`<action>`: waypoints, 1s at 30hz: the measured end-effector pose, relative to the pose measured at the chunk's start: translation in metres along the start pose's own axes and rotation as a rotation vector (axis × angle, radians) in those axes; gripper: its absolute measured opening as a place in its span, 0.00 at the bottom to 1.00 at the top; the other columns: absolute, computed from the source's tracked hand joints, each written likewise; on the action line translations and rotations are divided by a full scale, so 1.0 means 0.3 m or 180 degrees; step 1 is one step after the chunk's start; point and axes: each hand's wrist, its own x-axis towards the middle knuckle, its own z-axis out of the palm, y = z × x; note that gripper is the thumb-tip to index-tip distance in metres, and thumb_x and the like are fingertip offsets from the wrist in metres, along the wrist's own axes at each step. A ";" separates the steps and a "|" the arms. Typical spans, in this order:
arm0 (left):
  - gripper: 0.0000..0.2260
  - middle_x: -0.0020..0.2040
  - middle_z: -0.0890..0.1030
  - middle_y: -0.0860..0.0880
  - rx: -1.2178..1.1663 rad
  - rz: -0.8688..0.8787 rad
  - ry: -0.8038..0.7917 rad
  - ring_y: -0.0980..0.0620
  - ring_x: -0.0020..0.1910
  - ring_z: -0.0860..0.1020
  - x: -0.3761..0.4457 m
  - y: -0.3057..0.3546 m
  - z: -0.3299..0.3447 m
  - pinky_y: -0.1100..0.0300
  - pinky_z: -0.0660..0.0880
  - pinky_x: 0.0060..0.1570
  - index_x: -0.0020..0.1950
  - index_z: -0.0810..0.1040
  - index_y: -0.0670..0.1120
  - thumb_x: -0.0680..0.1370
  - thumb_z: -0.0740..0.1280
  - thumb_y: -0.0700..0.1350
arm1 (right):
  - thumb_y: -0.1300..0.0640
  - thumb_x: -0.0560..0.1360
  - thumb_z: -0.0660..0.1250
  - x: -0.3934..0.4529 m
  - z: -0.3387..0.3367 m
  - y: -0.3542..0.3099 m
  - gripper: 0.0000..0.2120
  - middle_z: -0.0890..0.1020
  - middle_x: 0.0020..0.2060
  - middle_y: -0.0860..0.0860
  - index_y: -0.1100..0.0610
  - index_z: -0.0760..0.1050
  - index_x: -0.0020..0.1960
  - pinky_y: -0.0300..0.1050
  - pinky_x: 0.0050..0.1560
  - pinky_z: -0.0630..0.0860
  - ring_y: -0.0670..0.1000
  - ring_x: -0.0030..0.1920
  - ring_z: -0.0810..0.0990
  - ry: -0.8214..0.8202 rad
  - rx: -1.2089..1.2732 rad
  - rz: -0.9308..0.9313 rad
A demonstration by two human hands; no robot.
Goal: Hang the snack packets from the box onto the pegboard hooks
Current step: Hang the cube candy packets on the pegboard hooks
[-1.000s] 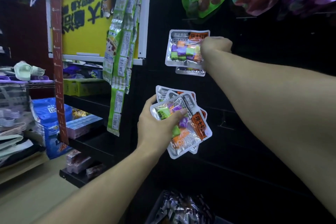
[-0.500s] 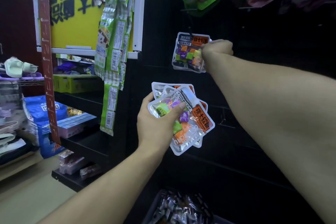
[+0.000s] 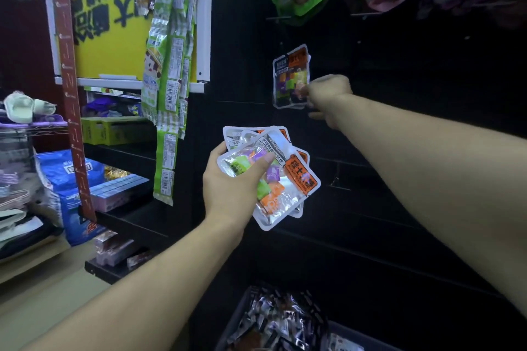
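The right hand (image 3: pixel 328 94) pinches the hanging packet (image 3: pixel 291 77) to settle it on its hook, while the left hand (image 3: pixel 233 188) grips spare packets (image 3: pixel 273 174) ready.

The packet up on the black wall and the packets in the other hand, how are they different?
The hanging packet is on the pegboard, upright and single; the fanned packets are several, tilted and overlapping. The right hand touches only the hanging packet's lower edge, while the left hand grips the fanned packets with its thumb across the front one. Both look like the same snack: clear fronts, coloured cubes inside, orange labels.
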 end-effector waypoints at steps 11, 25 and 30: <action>0.20 0.50 0.89 0.53 -0.0113 -0.0162 0.0425 0.52 0.48 0.89 -0.098 0.036 0.085 0.54 0.86 0.48 0.60 0.81 0.54 0.71 0.83 0.48 | 0.32 0.71 0.75 -0.451 -0.235 0.135 0.26 0.86 0.42 0.48 0.56 0.80 0.51 0.43 0.39 0.75 0.48 0.40 0.83 -0.0864 -0.0694 -0.0329; 0.33 0.56 0.87 0.54 0.0537 -0.0054 -0.0320 0.50 0.54 0.87 -0.172 0.080 0.070 0.46 0.82 0.62 0.70 0.75 0.56 0.68 0.85 0.49 | 0.58 0.76 0.77 -0.417 -0.326 0.087 0.10 0.88 0.44 0.55 0.56 0.76 0.47 0.45 0.37 0.84 0.51 0.39 0.89 -0.0680 0.0132 0.0213; 0.33 0.55 0.87 0.54 0.0640 0.0013 -0.0242 0.54 0.51 0.87 -0.148 0.086 0.025 0.52 0.83 0.59 0.73 0.74 0.54 0.72 0.83 0.45 | 0.58 0.76 0.77 -0.369 -0.253 0.021 0.07 0.88 0.44 0.52 0.57 0.80 0.48 0.46 0.40 0.85 0.51 0.42 0.89 -0.0383 0.0222 -0.0259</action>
